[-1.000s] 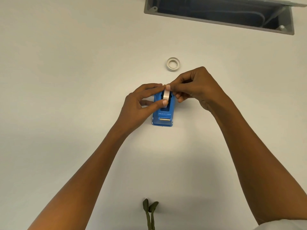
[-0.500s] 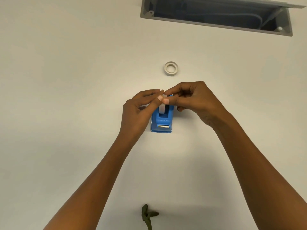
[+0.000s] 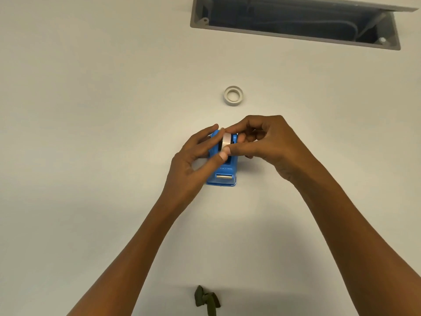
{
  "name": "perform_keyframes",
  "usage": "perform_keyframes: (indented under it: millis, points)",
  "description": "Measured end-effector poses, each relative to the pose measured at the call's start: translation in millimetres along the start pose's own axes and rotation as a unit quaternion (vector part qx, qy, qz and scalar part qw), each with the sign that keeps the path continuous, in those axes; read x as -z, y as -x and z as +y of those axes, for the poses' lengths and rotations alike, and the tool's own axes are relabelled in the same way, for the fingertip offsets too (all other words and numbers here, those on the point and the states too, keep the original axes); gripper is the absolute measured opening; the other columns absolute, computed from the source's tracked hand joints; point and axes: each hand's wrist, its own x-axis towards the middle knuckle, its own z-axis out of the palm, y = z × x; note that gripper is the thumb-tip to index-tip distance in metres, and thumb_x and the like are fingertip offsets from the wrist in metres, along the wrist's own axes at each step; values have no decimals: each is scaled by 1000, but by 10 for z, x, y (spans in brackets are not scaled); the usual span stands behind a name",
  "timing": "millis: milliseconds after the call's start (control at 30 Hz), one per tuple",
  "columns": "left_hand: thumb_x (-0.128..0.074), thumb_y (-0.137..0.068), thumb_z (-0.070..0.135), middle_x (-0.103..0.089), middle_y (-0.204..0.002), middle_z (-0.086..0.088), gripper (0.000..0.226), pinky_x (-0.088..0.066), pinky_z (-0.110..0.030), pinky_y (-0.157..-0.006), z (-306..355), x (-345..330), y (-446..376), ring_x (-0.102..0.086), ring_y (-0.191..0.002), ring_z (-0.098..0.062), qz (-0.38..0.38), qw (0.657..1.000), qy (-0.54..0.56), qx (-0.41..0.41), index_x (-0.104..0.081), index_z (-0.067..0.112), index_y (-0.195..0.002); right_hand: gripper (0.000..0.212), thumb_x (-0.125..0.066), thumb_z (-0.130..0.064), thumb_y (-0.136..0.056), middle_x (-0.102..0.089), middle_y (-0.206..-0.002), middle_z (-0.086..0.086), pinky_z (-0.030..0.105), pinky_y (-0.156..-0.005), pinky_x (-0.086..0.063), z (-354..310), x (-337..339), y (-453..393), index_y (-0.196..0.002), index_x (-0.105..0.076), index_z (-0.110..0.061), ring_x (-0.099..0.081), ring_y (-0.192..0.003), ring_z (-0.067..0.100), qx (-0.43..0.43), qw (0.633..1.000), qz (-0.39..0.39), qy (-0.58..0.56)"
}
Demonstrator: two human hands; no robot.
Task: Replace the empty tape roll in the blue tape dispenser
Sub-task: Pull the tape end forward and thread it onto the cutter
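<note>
The blue tape dispenser stands on the white table, its metal cutter facing me. A tape roll stands on edge at the dispenser's slot. My left hand pinches the roll from the left, thumb on its near rim. My right hand grips it from the right, thumb tip against the left thumb. How deep the roll sits in the slot is hidden by my fingers. A second roll, a white ring, lies flat on the table beyond the dispenser.
A grey-framed rectangular opening with cables inside is set in the table at the far right. A dark green strap lies at the near edge below my arms.
Both hands and the tape roll have shifted slightly toward me over the dispenser, and the roll now sits lower at the slot. The thumbs have come together on its near rim.
</note>
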Motion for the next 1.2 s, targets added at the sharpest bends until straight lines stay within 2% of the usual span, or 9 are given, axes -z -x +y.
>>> perform_keyframes:
  millis: [100,300,367,433,567,667,767,1000,1200]
  points:
    - [-63,-80,34,-47,-138,13,49,-42,-30,-105,-50,5,12,-43,-127,-4,-16,998,-47,-22,-51,31,-127,30,-86,-18,-60,-68,-66,-2,16,-53,-44,-47,55,-7,-89,-77,-13,-57,-58,6,2,1000,-11,20]
    - [-64,-77,35,-49,-137,11,50,-41,-31,-106,-43,5,3,-46,-126,-6,-10,999,-33,-23,-52,31,-125,12,-81,-19,-68,-73,-70,15,16,-51,-48,-195,106,-56,-79,-79,-15,-62,-59,16,11,997,-21,70]
    - [-65,-78,33,-49,-137,11,50,-41,-31,-106,-48,2,2,-46,-126,-7,-9,999,-34,-21,-52,30,-126,11,-81,-20,-69,-73,-68,13,15,-50,-48,-228,110,-47,-79,-79,-15,-62,-54,12,15,995,-20,96]
    - [-65,-78,33,-49,-137,11,50,-41,-31,-106,-51,-3,-4,-46,-126,-7,-10,999,-37,-21,-52,31,-125,9,-79,-21,-71,-74,-66,7,19,-49,-51,-256,91,-11,-79,-78,-18,-62,-49,10,34,987,-12,157]
    - [-68,-78,27,-49,-134,16,48,-39,-23,-105,-77,-3,-14,-45,-125,-4,-7,999,-34,-24,-52,34,-123,10,-70,-15,-68,-69,-60,5,29,-63,-54,-340,-20,-2,-76,-75,-12,-61,-55,17,84,949,-6,304]
    - [-69,-78,25,-48,-130,21,48,-36,-9,-99,-82,-11,-26,-45,-122,3,-4,999,-26,-21,-51,37,-120,7,-70,-10,-65,-67,-56,8,27,-59,-55,-378,3,-37,-71,-74,-8,-65,-48,18,74,957,-17,280]
    - [-70,-78,23,-47,-131,20,47,-36,-5,-96,-78,-13,-43,-46,-117,6,-5,999,-30,-19,-50,41,-116,7,-73,-8,-68,-70,-59,7,23,-55,-55,-343,64,-45,-75,-74,-7,-67,-46,11,73,967,-37,243]
    - [-70,-78,21,-48,-134,12,47,-36,-9,-97,-63,-20,-37,-47,-118,-1,-4,999,-31,-13,-50,37,-117,8,-72,-9,-73,-69,-59,-1,16,-57,-52,-231,76,-22,-80,-76,-10,-64,-46,3,104,967,-32,231]
    - [-69,-78,22,-49,-135,9,48,-38,-15,-98,-61,-21,-38,-47,-120,-4,-3,999,-34,-10,-50,32,-121,6,-71,-19,-81,-70,-63,-6,20,-62,-56,-178,93,-14,-82,-76,-15,-66,-50,3,118,971,-30,207]
